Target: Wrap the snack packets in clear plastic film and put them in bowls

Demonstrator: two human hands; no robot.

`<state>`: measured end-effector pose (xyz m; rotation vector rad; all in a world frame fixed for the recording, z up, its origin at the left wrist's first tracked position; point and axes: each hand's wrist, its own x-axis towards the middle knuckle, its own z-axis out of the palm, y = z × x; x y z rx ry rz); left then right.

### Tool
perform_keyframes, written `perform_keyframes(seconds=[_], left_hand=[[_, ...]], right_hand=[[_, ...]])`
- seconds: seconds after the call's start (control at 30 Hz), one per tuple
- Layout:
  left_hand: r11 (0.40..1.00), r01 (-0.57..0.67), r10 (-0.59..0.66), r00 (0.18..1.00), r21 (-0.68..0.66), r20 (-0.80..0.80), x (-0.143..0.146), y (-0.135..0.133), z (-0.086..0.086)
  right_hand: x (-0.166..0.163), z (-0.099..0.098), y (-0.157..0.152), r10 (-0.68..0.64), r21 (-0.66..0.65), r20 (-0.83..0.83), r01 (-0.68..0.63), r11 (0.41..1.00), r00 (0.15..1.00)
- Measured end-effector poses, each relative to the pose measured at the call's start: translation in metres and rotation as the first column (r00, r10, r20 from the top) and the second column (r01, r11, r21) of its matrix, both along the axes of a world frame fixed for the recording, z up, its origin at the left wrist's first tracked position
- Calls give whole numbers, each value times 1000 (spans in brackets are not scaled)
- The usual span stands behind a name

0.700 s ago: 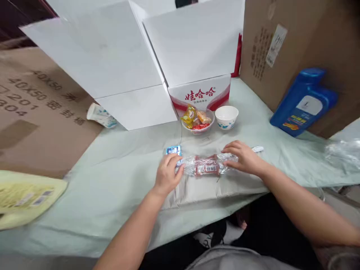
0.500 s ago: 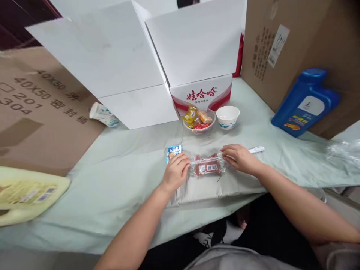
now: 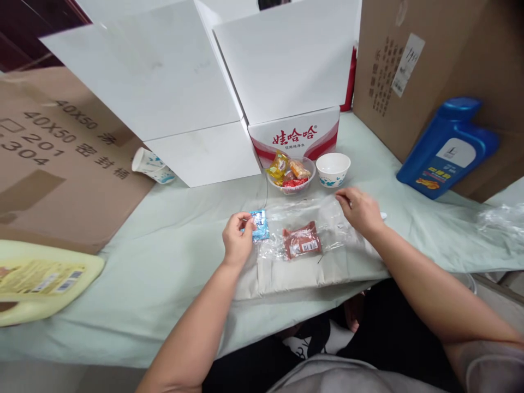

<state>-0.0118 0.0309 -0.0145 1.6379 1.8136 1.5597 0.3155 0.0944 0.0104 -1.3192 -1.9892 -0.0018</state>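
while the clear plastic (image 3: 334, 233) is spread wide, the red-brown packet (image 3: 303, 241) sits in the middle

as thin plastic likes to stick to itself, i think slow and soft is the best way to open it out. hold just the edges with the tips of the fingers. pull both sides the same little bit, so it does not rip or bunch up. flat little folds should be smoothed before a bigger pull. if one side tugs harder, the red-brown packet could slide or tip.

the right hand (image 3: 361, 212) has its grip pinched on the plastic, in front of the white paper bowl (image 3: 333, 173). the left hand (image 3: 237, 240) has its fingers curled in by the blue packet (image 3: 260, 226), but i cannot tell if that grip is closed on the plastic, as it is so see-through there.

the red-brown packet lies at the tabletop (image 3: 172, 234) between the two hands, a bit closer to the person than the fingertips are. it touches neither grip. plastic shows on both sides of it, but i cannot tell if the plastic goes over it or under it. the blue packet is near its left side, so the left fingers should try not to drag it along.
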Motion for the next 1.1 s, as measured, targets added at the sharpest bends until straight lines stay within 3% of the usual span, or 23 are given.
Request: perform_keyframes(seconds=[0.1,0.2,0.27,0.37,0.47,0.57,0.77,0.83,0.97,1.1], left_hand=[[993,-105,109,991,55,-80,-4,2,2],[965,-68,150,936,252,-320,0,-6,10],[960,121,17,877,254,-481,8,-12,13],[922,386,-279,732,40,-622,21,-19,11],[871,463,-454,632,-163,-628,26,-19,3],[845,459,-525,616,-274,-588,25,-19,0],[781,527,-620,594,-335,-513,24,-20,6],[781,527,-624,625,-337,-469,23,-20,8],[793,490,-608,672,-361,-424,24,-20,8],[809,414,-580,678,-418,-451,31,-22,11]], right_hand=[[1,5,-2,-30,117,8,28,993,1000],[-10,11,-21,188,128,-37,-181,975,982],[-23,10,-34,377,32,-23,-376,926,926],[-43,-2,-43,490,-107,67,-482,870,869],[-53,-17,-42,495,-118,141,-482,868,857],[-54,-22,-43,551,-91,156,-543,835,820],[-49,1,-67,620,-17,302,-646,763,724],[-47,11,-80,666,-87,373,-691,718,646],[-46,21,-103,775,-366,471,-706,606,420],[-44,20,-114,786,-477,511,-646,596,348]])
